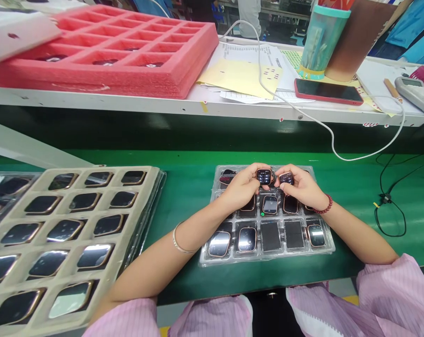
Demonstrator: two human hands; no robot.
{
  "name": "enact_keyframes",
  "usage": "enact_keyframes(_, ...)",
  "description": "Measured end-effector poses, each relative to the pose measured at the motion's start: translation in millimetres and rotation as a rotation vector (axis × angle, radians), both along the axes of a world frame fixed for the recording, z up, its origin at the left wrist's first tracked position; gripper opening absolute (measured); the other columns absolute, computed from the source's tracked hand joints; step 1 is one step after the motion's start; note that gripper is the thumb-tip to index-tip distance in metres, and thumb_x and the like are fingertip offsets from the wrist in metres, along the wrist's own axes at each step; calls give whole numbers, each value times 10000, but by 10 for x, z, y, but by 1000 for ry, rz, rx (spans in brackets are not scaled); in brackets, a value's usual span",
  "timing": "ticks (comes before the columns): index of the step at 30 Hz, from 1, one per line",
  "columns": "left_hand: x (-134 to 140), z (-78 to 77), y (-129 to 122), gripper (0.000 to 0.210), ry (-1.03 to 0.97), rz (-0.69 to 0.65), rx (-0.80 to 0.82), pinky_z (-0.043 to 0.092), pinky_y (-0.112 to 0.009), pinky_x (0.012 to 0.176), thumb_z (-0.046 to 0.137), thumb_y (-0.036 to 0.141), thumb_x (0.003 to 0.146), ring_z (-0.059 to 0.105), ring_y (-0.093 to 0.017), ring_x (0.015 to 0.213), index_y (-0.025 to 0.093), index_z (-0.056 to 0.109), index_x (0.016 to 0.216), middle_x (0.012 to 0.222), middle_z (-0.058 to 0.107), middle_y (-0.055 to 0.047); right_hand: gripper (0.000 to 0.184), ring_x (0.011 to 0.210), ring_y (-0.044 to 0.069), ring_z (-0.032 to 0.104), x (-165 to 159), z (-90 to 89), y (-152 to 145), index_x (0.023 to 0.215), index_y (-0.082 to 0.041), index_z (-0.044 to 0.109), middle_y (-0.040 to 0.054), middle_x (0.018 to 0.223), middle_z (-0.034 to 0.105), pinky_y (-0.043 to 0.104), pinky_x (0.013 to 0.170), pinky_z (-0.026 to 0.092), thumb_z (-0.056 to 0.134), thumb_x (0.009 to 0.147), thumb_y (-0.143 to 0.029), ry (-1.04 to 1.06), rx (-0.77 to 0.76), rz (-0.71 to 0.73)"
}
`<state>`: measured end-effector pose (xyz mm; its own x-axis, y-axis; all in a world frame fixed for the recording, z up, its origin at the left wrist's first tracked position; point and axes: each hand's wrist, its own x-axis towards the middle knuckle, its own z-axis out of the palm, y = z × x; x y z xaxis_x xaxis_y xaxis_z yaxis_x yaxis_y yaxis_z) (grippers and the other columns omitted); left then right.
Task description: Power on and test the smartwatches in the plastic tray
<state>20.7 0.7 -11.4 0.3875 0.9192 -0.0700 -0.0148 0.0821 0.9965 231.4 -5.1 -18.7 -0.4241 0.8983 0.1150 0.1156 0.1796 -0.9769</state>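
Observation:
My left hand [246, 184] is closed around a smartwatch case [264, 176] with a lit screen showing icons. Close beside it, my right hand [299, 187] grips a second smartwatch case [286, 178], its screen lit too. Neither watch has a strap in sight. Both hands are over the far part of a clear plastic tray [268, 255]. Several square watches with gold-coloured rims sit in its pockets, among them a watch [270, 204] in the middle. Two near pockets hold only dark squares. My hands hide part of the far row.
At left stands a cream tray [66, 196] filled with rows of watches. A raised white shelf [183, 106] carries a pink foam tray [183, 56], papers [240, 77], a phone [328, 91] and a teal cup [319, 42]. A white cable [333, 135] droops from the shelf; black cables [387, 199] lie at right.

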Motion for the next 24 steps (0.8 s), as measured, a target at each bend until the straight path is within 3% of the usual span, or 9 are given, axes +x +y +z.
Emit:
enact_keyframes(3,-1,-1,0,356,-12,7,19,536,-280,750,610,88,740,664,-134,777,163,591,1088,970,700,-33,321,759,147,654,4,5,-2,1151,-207,568,50,997,688,271,635,548,607,835,-168,7,-20,36)
enact_keyframes(7,-12,3,0,253,14,30,22,534,-301,747,636,150,773,633,-120,698,156,601,1024,903,683,-23,334,742,137,666,22,-2,7,1199,-210,574,63,1070,692,263,617,557,551,867,-174,-6,-46,55)
enact_keyframes(11,-12,1,-1,394,-24,38,38,533,-298,807,685,109,715,666,-145,817,166,589,1094,947,690,-26,396,781,148,688,30,-15,12,1237,-218,574,70,1122,697,269,643,572,602,845,-168,-12,-22,71)
enact_keyframes(15,-15,12,-3,243,-22,15,-18,458,-244,592,625,306,870,618,-114,635,159,630,1063,859,691,-33,277,705,139,681,32,-8,7,1190,-190,615,79,1034,722,274,623,581,528,972,-337,17,-91,43)
enact_keyframes(17,-16,14,-4,279,-7,34,-41,394,-232,520,554,389,929,611,-113,601,156,643,1055,840,686,-42,312,691,137,678,29,-2,5,1171,-180,627,86,1011,725,274,620,583,481,1004,-399,35,-115,27)
enact_keyframes(22,-14,-10,2,448,-21,23,-8,491,-250,651,705,202,790,675,-144,754,179,585,1221,945,706,-41,376,731,145,674,20,-2,6,1212,-218,596,61,1053,713,277,643,584,697,855,-275,4,-67,31)
enact_keyframes(24,-17,-14,6,313,-14,7,-10,463,-243,599,672,274,843,666,-141,706,169,632,1135,906,707,-46,302,689,138,657,25,-1,8,1173,-207,616,61,1007,718,282,633,582,654,901,-331,9,-87,20)
